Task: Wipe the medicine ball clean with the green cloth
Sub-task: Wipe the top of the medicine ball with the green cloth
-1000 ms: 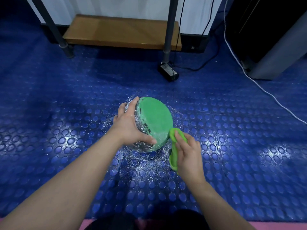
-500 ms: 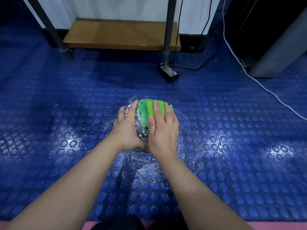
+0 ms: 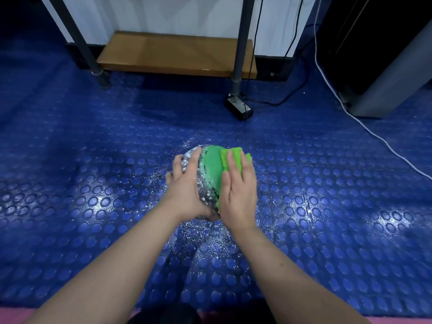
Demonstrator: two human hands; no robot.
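The medicine ball [image 3: 208, 174] sits on the blue studded floor, green on its right part and dark with white specks on its left. My left hand [image 3: 187, 190] grips the ball's left side, fingers wrapped over the speckled part and thumb underneath. My right hand [image 3: 238, 185] lies flat on top of the ball's right side, straight fingers pressing the folded green cloth [image 3: 235, 157] against the green surface. Most of the cloth is hidden under my palm.
White powder [image 3: 210, 242] is scattered on the floor around the ball. A black power strip [image 3: 239, 107] lies behind it beside a grey post [image 3: 240, 50]. A wooden shelf [image 3: 177, 54] sits at the back. A white cable [image 3: 364, 122] runs at the right.
One second ago my right hand held the cloth at the ball's lower right. It moved up onto the ball and has since slid slightly right across the green surface.
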